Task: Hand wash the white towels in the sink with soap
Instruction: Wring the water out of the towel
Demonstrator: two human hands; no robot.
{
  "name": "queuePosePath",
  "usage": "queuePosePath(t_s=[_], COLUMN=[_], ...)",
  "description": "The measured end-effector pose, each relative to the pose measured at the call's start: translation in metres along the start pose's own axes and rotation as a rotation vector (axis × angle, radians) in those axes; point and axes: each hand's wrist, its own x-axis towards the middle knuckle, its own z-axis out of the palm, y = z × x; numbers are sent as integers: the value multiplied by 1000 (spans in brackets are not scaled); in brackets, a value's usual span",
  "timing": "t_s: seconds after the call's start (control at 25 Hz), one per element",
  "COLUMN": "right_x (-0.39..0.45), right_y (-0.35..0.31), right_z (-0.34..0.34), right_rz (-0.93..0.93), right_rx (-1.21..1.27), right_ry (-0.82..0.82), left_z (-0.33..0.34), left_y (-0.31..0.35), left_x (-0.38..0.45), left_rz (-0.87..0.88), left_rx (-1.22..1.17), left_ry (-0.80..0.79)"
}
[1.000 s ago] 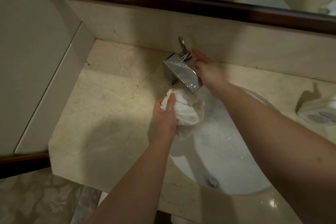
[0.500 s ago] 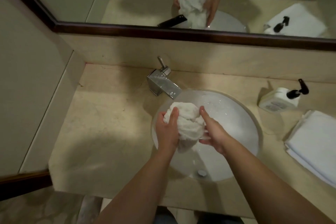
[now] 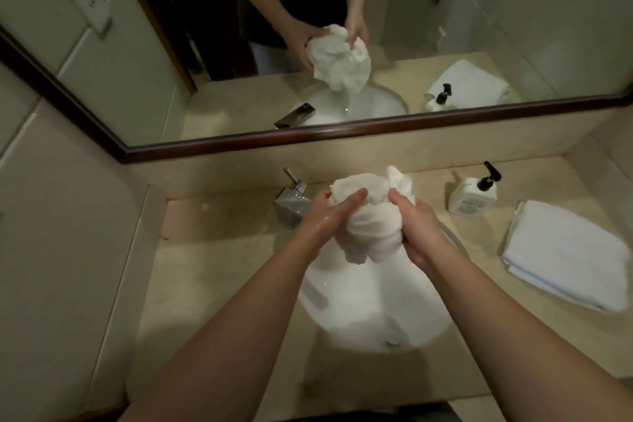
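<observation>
A beige counter (image 3: 212, 271) holds a white sink (image 3: 370, 305). Above the sink, the left hand (image 3: 325, 216) and right hand (image 3: 416, 233) both clench a bunched wet towel (image 3: 368, 216). A folded towel (image 3: 561, 253) and soap bottle (image 3: 474, 193) sit right.

The wet towel (image 3: 366, 216) and both hands (image 3: 329, 216) hide the sink (image 3: 370, 301) rear and the faucet (image 3: 291, 205) spout tip. Soap bottle (image 3: 472, 197) label: illegible. Forearms exit at the frame's bottom edge.
</observation>
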Motion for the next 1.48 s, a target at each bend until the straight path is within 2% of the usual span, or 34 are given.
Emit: queuePosePath(t_s=[0.12, 0.24, 0.32, 0.44, 0.52, 0.72, 0.84, 1.0, 1.12, 1.32, 1.48], right_x=[-8, -16, -22, -30, -32, -30, -27, -28, -26, -20, -14], right_y=[-24, -47, -61, -77, -87, -108, -114, -124, -124, -123, -126], right_z=[8, 10, 10, 10, 8, 0, -8, -14, -20, -35, -42], right_rz=[-110, -176, -200, -245, -261, -189, -191, -309, -384, -267, -322], right_rx=[13, 67, 102, 120, 120, 60, 36, 5, -111, -103, -54], right_ry=[32, 61, 73, 37, 2, -85, -160, -186, -222, -336, -113], left_z=[-11, -18, -15, -7, 1, 29, 37, 49, 55, 51, 51], left_y=[21, 36, 46, 61, 65, 74, 81, 83, 86, 94, 108], left_x=[3, 4, 2, 0, -1, -17, -24, -27, -26, -27, -30], left_rz=[62, 101, 78, 43, 98, 355, 424, 585, 617, 607, 573], left_rx=[27, -11, -26, 84, 115, 127, 68, 108, 66, 166, 316], left_ry=[-2, -70, -90, -16, 32, -17, -30, 155, 251, 222, 141])
